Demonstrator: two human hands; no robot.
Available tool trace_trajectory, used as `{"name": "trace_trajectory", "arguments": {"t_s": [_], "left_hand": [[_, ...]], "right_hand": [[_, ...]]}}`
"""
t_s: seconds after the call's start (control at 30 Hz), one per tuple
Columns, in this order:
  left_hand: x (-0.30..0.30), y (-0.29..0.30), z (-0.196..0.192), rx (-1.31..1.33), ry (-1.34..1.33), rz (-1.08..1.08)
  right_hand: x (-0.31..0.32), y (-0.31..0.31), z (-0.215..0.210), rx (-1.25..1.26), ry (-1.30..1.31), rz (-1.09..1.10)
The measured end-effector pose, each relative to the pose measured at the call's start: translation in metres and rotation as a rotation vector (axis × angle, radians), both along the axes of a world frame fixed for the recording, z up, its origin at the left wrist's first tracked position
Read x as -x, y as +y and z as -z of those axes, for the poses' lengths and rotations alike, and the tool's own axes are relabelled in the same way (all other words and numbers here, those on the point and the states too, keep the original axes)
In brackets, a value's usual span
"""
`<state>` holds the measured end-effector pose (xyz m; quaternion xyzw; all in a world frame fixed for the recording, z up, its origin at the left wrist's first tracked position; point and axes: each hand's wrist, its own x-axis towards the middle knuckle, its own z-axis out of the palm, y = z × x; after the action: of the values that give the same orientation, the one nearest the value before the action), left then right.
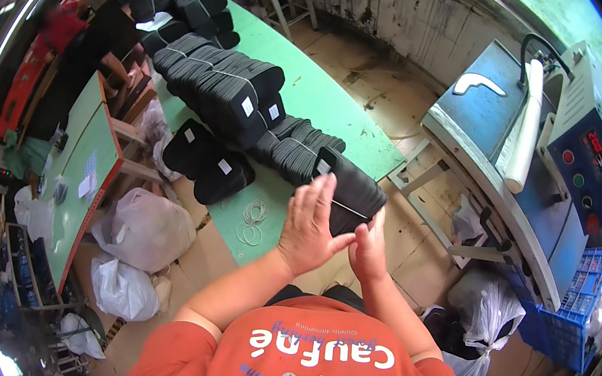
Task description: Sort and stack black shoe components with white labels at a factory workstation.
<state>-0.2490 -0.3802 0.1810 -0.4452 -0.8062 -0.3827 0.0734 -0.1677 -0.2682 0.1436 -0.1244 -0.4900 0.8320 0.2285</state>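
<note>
Bundle: black stack of flat cut pieces [353, 187], bound by a thin white band, white tag on its near-left end; lies at near edge of green desk [328, 100], just beyond the person's orange shirt [308, 364]
Left hand: [309, 223] flat on the bundle's near-left end, fingers [315, 194] spread wide and pressing down, not curled around anything
Right hand: [367, 251] at the bundle's near side, thumb up against the black edge; rest of its fingers tucked under or behind, cannot tell how far they close or if they grip
Handling guess: soft, flexible sheets, light singly but the stack probably has some weight; likely to fan or slide if the band slips, not fragile
Where to hold: probably both ends squeezed together, or palm on top and fingers underneath, near the band
Other bundles: more banded black stacks [231, 84] in rows further along desk, well apart from hands
Loose bands: rubber rings [252, 221] on desk, just left of left hand
Bags: white plastic bags [143, 228] on floor at left
Machine: blue press [550, 145] at right with a white roll [526, 126] on it; blue crate [578, 308] below
</note>
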Motion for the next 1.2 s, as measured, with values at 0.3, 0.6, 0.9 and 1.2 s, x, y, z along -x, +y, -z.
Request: {"name": "trace_trajectory", "arguments": {"t_s": [0.3,0.6,0.9,1.2], "left_hand": [[0.013,-0.035,0.011,-0.194,-0.111,0.508],[0.020,-0.081,0.040,0.352,-0.041,0.465],[0.079,-0.157,0.168,0.252,-0.141,0.174],[0.078,-0.138,0.204,0.331,-0.155,-0.002]], "right_hand": [[0.004,-0.035,0.022,0.176,-0.250,0.204],[0.014,-0.068,0.058,-0.111,-0.346,0.338],[-0.002,-0.028,0.063,0.636,0.098,0.294],[-0.027,-0.072,0.105,0.779,-0.070,0.198]]}}
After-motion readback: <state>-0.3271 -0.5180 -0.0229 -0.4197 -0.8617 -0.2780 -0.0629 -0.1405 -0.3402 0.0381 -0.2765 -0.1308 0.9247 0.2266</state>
